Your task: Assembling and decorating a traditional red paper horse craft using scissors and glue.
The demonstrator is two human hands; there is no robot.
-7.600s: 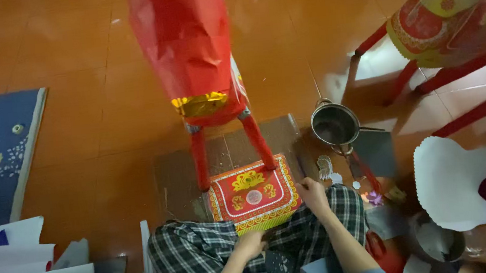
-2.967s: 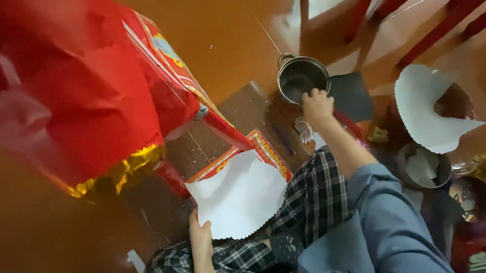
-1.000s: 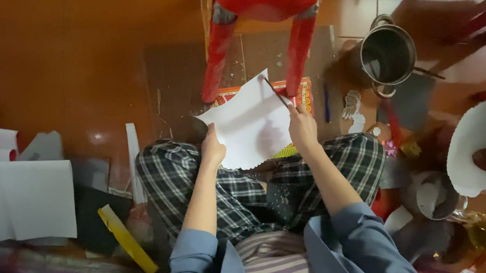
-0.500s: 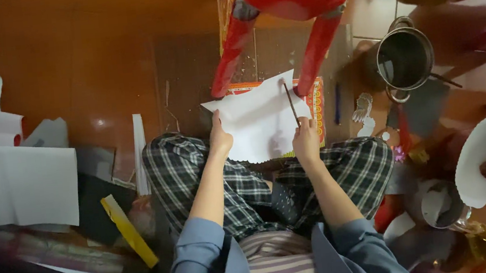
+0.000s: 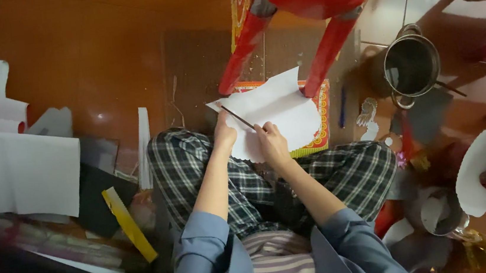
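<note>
On cardboard, white sheet (image 5: 279, 112) lies beneath right hand (image 5: 271, 144).

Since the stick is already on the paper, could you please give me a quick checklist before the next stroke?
1. Left hand steadies the white sheet: ok.
2. Right hand grips the thin stick: ok.
3. Sheet lies flat on the patterned red-and-yellow piece: ok.
4. Red legs clear of the sheet: not ok, one touches its edge.
5. Metal pot within reach: ok.
6. Stick tip loaded: cannot tell.
</note>
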